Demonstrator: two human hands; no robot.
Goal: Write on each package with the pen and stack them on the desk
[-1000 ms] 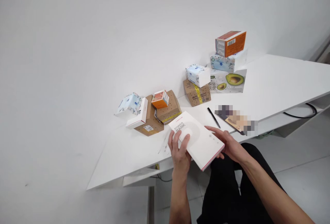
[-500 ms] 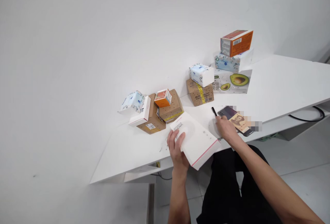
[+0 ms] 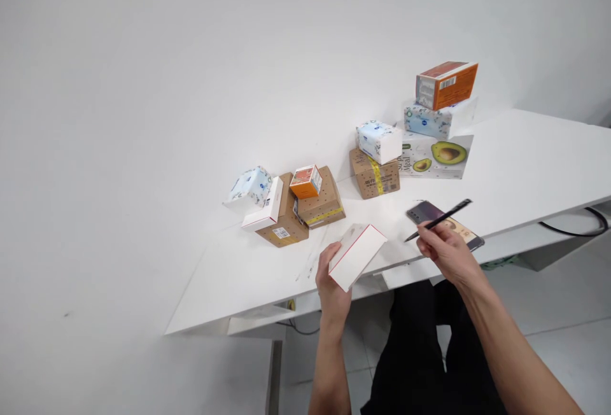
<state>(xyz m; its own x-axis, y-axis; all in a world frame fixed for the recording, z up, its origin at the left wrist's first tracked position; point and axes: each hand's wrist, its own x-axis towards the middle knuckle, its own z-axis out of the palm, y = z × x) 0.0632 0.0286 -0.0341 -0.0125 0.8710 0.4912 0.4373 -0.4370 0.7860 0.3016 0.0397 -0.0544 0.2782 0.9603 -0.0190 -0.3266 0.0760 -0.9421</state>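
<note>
Left hand (image 3: 334, 291) clamped the tilted white box (image 3: 359, 258) left of the phone (image 3: 422, 211), right hand (image 3: 451, 254) pinched a pen (image 3: 446, 215) over it; that one-handed grip risked a slip

You have bright, diffuse light over the wall (image 3: 191, 84) and table (image 3: 520, 160), dimmer beneath. Shadows read soft. Your box (image 3: 359, 259) shows a pale side, greyer top. Corners darken; wide-lens stretch marks the edges; fine print is soft.

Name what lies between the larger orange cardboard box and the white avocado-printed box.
Head view: a pale-blue floral pack, under the orange box, atop the avocado box.
</note>
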